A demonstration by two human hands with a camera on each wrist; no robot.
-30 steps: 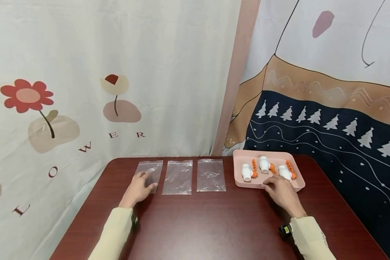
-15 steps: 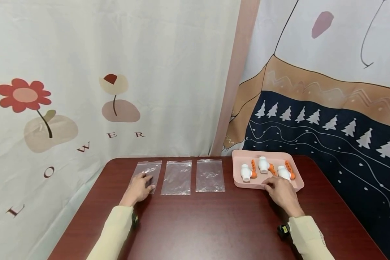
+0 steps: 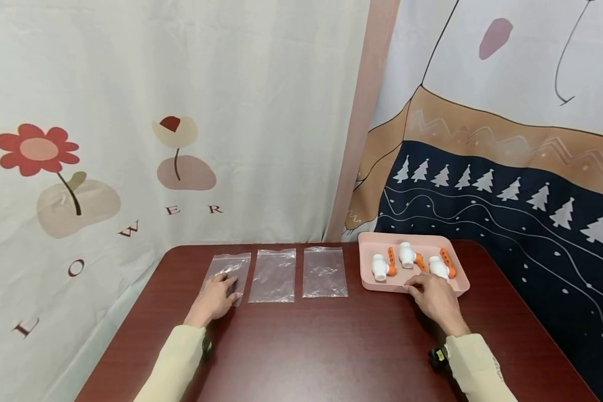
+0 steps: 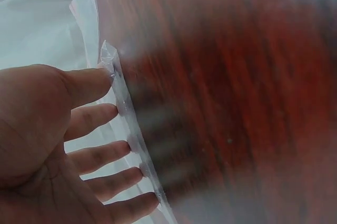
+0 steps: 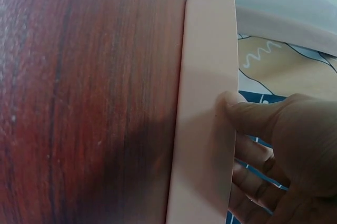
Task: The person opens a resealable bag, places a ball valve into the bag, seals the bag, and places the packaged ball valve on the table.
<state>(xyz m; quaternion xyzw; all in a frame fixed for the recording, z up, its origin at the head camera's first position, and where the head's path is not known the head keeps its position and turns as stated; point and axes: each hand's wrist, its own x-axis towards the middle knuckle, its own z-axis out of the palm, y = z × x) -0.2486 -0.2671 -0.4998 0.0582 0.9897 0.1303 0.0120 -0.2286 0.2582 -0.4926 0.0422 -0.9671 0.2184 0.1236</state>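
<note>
In the head view my left hand [image 3: 213,298] rests on the leftmost clear zip bag [image 3: 236,265], its fingers extended over it. The left wrist view shows the fingertips touching the edge of that bag [image 4: 124,97], which is slightly raised. At the right, my right hand [image 3: 436,298] grips the near rim of a pink tray [image 3: 382,286]. In the right wrist view the thumb presses the outside of the tray wall [image 5: 205,76], with the fingers over the inner side. Inside the tray lie three white ball valves [image 3: 380,268] with orange handles.
Two more clear zip bags, a middle one [image 3: 273,276] and a right one [image 3: 325,273], lie flat in a row between the hands. All stand on a dark red wooden table [image 3: 306,346]. Printed curtains [image 3: 271,111] hang behind the table's back edge.
The leftmost bag has slid a little towards me under my left hand, out of line with the other bags. My right hand stays at the tray's near rim.
</note>
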